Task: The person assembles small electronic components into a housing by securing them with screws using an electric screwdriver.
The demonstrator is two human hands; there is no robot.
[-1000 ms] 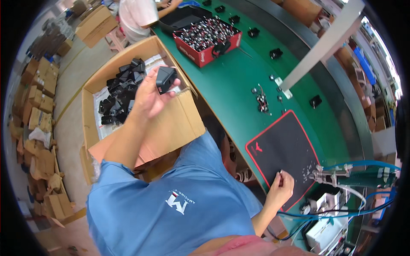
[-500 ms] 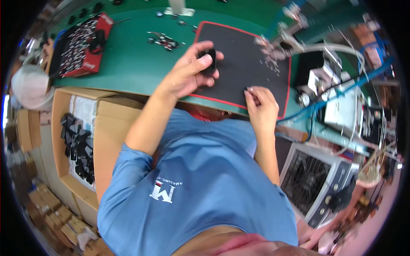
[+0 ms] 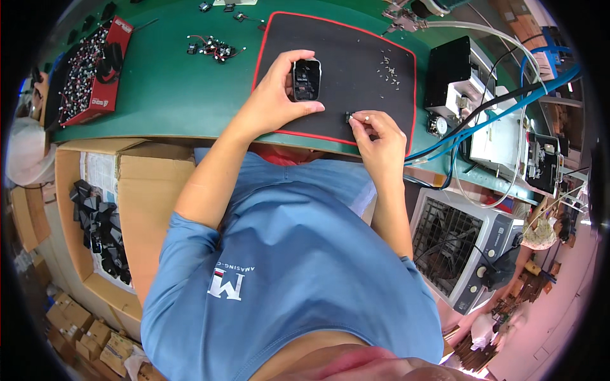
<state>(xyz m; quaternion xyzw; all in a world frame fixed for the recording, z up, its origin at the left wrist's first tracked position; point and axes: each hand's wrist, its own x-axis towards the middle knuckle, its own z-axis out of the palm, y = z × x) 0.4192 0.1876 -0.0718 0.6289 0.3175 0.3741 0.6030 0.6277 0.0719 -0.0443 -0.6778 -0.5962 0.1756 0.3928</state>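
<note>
My left hand [image 3: 273,95] is wrapped part-way round a black case [image 3: 307,80], thumb at the near end, forefinger along the far end, palm against its left side. The case sits over the left half of the black mat [image 3: 346,66], its pale-rimmed dark face turned up at me; whether it touches the mat, I can't tell. Over to my right hand [image 3: 379,134]: thumb and forefinger are nearly together, pinching a small dark part [image 3: 349,117] near the mat's front edge, just to the right of the case and apart from it. A tiny white bit [image 3: 366,118] shows at those fingertips too, and the other fingers are curled in.

Beyond that hand, small screws [image 3: 386,61] lie scattered across the mat's right side. Left of the mat, on the green table [image 3: 165,89], there's a tangle of wired parts [image 3: 218,49], and further left a red box [image 3: 101,105] crammed with little wired pieces [image 3: 79,82]. Down by my left arm stands an open carton [image 3: 155,203], a heap of black cases [image 3: 105,232] inside on paper. On the right, a round gauge [image 3: 437,125] sits by a white machine [image 3: 492,143], blue hoses [image 3: 543,95] crossing over it.
</note>
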